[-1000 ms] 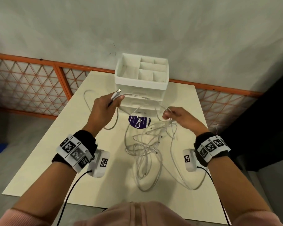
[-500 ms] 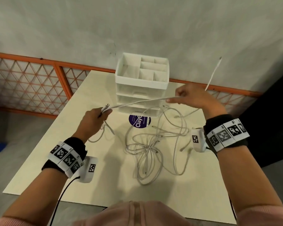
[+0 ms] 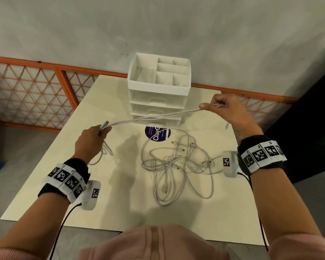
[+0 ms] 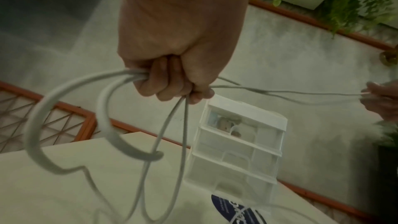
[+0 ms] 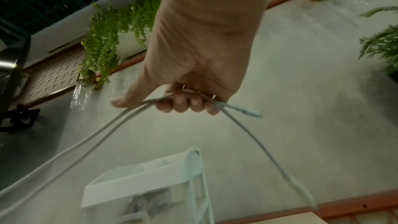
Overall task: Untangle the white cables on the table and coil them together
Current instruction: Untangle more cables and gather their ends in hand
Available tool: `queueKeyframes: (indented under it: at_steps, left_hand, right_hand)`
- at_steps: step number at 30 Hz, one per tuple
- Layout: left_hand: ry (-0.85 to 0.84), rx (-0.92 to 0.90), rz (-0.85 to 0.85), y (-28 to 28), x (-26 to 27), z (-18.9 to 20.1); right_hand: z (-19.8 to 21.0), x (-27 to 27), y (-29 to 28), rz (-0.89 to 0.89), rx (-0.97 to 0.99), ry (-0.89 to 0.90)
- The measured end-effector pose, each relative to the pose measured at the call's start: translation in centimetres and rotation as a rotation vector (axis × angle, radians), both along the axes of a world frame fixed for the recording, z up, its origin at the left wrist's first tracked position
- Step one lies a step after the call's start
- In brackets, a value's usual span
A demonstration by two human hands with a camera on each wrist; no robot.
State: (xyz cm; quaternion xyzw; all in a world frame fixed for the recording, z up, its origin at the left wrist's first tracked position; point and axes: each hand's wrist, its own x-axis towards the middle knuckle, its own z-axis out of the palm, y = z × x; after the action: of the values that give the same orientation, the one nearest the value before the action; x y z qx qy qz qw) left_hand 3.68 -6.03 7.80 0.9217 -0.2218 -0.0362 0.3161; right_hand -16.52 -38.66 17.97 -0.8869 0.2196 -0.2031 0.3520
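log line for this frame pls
left hand: grips cable loops | right hand: grips same cable | cable: stretched between hands | tangle: on table

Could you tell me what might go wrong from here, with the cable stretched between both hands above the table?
1. The stretched white cable runs from the left hand to the right hand right in front of the white drawer organizer; pulling further back could snag or tip it.
2. The tangled cables lie loose on the table; a hanging loop might catch them and drag them along.
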Motion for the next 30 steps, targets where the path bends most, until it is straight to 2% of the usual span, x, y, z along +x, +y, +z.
queueKeyframes:
  at_steps: [2,6,9,12,14,17,21,25,27,30]
  left_hand:
    - [-0.006,-0.015,0.007,0.1,0.4,0.2]
    - [0.058,0.037,-0.173,0.6,0.4,0.1]
    - [0.211,0.09,-0.259,1.7,0.7,-1.1]
    - [0.416,0.039,-0.301,3.3,0.7,-2.1]
    - [0.539,0.032,-0.379,3.9,-0.3,-2.4]
    - [0.661,0.136,-0.497,4.0,-1.6,-2.3]
    - [0.693,0.443,-0.625,3.9,-3.2,-3.5]
    - [0.729,0.633,-0.751,3.3,-5.0,-4.7]
    - [0.712,0.729,-0.771,3.3,-5.5,-5.5]
    - [0.626,0.836,-0.777,3.2,-6.4,-5.9]
  right_hand:
    - [0.1,-0.4,-0.5,-0.003,-0.046,0.074]
    - [-1.6,-2.0,-1.4,-0.005,-0.012,0.221]
    - [-4.3,-4.2,-1.2,0.085,0.055,0.428]
    - [-7.6,-6.8,-0.4,0.168,0.181,0.671]
    - [-10.3,-8.4,0.4,0.201,0.193,0.826]
    - [-14.0,-10.4,2.0,0.221,0.212,0.956]
    - [-16.8,-11.7,3.5,0.173,0.23,1.007]
    - [-17.6,-11.0,4.0,0.188,0.109,1.099]
    - [-17.2,-9.7,4.1,0.15,0.076,0.993]
    - [-16.2,-6.8,5.3,0.107,0.087,0.667]
